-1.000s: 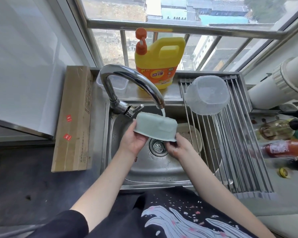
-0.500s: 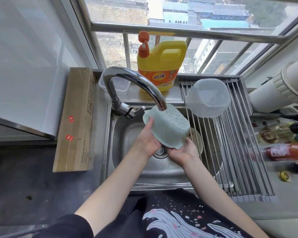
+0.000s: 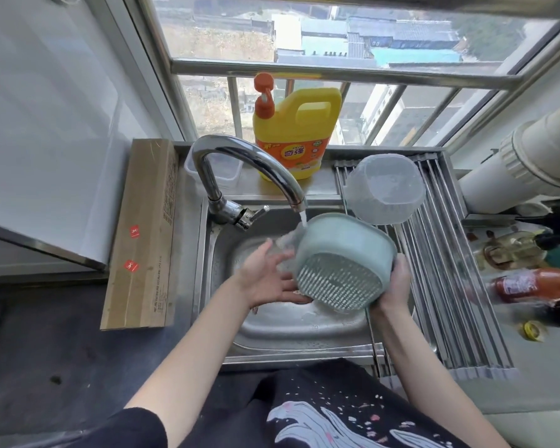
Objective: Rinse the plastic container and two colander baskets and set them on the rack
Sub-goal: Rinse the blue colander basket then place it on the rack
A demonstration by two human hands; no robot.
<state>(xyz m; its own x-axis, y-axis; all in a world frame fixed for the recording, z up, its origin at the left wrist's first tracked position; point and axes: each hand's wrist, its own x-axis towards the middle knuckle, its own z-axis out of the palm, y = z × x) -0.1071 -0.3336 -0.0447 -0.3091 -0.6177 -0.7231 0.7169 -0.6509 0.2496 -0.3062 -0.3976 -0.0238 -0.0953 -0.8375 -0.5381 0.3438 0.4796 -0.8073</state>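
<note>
The green colander basket (image 3: 343, 266) is held tipped on its side under the faucet (image 3: 249, 171), its slotted bottom turned toward the person and its rim up against the stream, probably so the water runs over the wall and drains straight into the sink (image 3: 291, 324) below. The right hand (image 3: 393, 286) grips the basket's far wall from the side away from the faucet, fingers wrapped round the edge, wrist bent upward. The left hand (image 3: 269, 276) lies flat with fingers spread, palm up, touching the basket's lower edge on the faucet side; it seems to steady or turn it rather than clasp it. Beyond the faucet's spout, the clear plastic container (image 3: 385, 189) already sits upside down on the rack (image 3: 450, 286), left to drip.
</note>
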